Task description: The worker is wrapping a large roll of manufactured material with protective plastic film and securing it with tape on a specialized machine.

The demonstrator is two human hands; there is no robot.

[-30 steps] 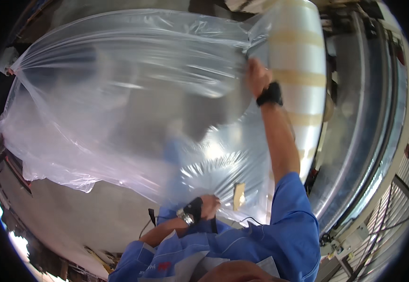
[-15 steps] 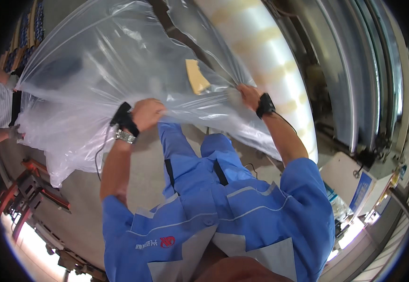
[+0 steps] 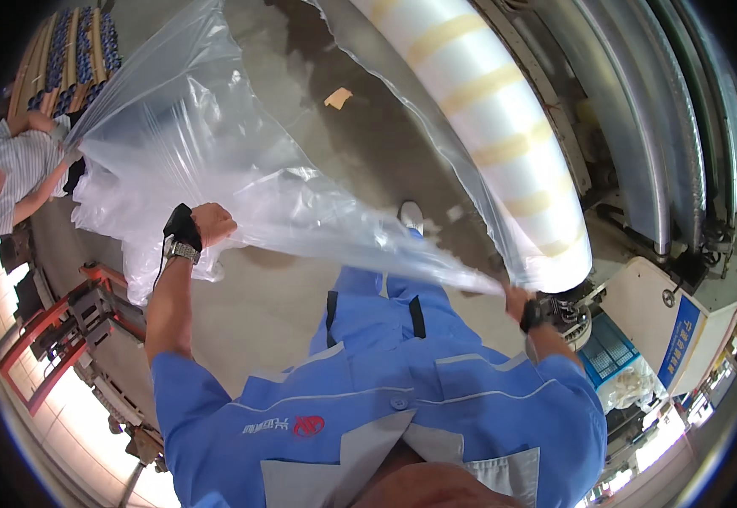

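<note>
A large sheet of clear plastic film stretches across in front of me, gathered into folds between my hands. My left hand is closed in a fist on the film's near edge. Farther right, my right hand grips a bunched corner of it, close to the near end of a big film roll; its fingers are a little blurred. The roll is whitish with yellowish bands, and a strip of film hangs along its left side. At the far left a co-worker in a striped shirt holds the film's other end.
A torn yellowish piece lies on the floor. Long metal rollers run along the right, with a white machine cabinet and a blue crate below them. Red-orange metal framing stands at the left. Stacked tubes lie far left.
My hands have spread apart: the left moved left, the right moved right and nearer, by the roll's end. The film has shifted left, uncovering floor. The co-worker shows more fully.
</note>
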